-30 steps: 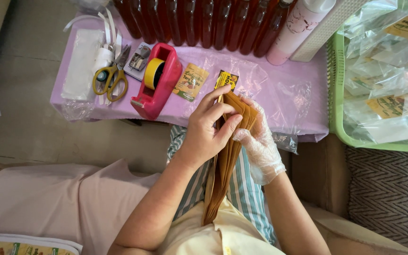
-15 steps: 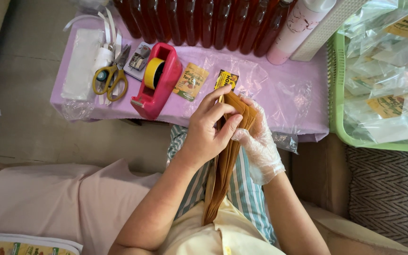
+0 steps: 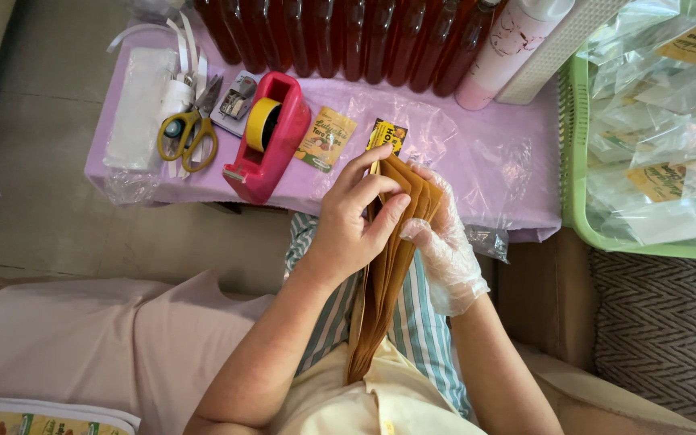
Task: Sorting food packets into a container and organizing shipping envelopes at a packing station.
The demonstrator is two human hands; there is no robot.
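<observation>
Bare left hand [image 3: 350,229] pinches the top edge of a stack of long, flat brown paper sleeves [image 3: 388,266]; thumb and fingers closed on the front sheets, as if parting one from the rest. Right hand [image 3: 446,258], in a thin clear plastic glove, cups the same stack from the far side, fingers curled around its edge. Stack hangs upright between the hands, lower end down in the lap over striped cloth. Just beyond the hands, on the lilac-covered desk [image 3: 477,161]: a small yellow-and-black printed label [image 3: 387,135] touching the stack's top, a pale yellow printed sachet [image 3: 325,139], a red tape dispenser with a yellow roll [image 3: 266,137], yellow-handled scissors [image 3: 188,133]. Further out, a row of dark red bottles [image 3: 340,36]; off to the right-hand side, a green plastic basket [image 3: 575,161] of clear bagged packets. Step in hand, by my reading: separating one sleeve (sheets cling together). Next calls for a light pinch and a steady hold on the remainder.
</observation>
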